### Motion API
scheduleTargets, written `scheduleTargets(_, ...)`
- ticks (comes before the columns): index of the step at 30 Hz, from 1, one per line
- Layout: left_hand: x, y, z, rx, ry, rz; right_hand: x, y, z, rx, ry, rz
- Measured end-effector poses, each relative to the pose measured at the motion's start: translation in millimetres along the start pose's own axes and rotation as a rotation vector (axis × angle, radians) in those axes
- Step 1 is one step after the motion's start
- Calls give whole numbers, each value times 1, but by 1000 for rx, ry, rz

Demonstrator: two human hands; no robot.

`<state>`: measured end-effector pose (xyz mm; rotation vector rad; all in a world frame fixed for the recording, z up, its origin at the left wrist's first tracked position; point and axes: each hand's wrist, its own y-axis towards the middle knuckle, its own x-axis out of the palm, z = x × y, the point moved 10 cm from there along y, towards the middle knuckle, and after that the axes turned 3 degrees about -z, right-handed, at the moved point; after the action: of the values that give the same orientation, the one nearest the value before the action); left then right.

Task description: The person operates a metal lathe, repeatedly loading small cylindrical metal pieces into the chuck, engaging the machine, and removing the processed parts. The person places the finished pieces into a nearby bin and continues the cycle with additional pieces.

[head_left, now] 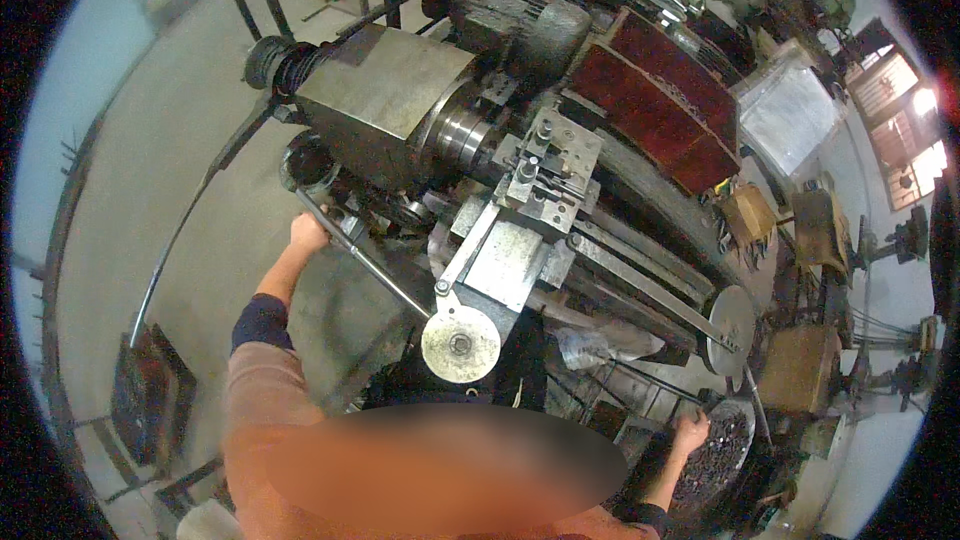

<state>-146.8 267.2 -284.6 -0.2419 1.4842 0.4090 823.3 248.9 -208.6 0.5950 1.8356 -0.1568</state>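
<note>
My left hand (310, 232) is closed around the upper part of a long steel lever (382, 278). That lever slopes down to a round pale metal disc (460, 344) at the near end of a lathe's cross slide (506, 266). Beyond it sits a tool post (548, 175) with bolts and clamped blocks, close to the steel spindle nose (466, 137). At the lower right my right hand (692, 431) has its fingers curled together over the near side of a round tub (748, 440) of small dark metal pieces. Whatever those fingers hold is too small to make out.
The lathe's boxy headstock (390, 80) and a motor (520, 28) stand at the back. A dark red panel (655, 95) lies behind the bed. To the right are a round plate (731, 330) and cardboard boxes (800, 368). A dark box (150, 400) rests at far left.
</note>
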Motion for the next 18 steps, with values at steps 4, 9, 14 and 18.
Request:
scheduleTargets(4, 53, 2, -14, -485, -311, -56, -8, -15, -60, -34, 161, -72)
scheduleTargets(9, 57, 2, -8, -464, -339, 213, -40, -2, -128, -136, 122, -4)
scheduleTargets(14, 12, -4, 5, 48, -56, 16, -79, 31, -232, -409, 321, 35)
scheduleTargets(18, -10, -12, 10, -87, -117, -42, -97, 31, -380, -700, 400, -38)
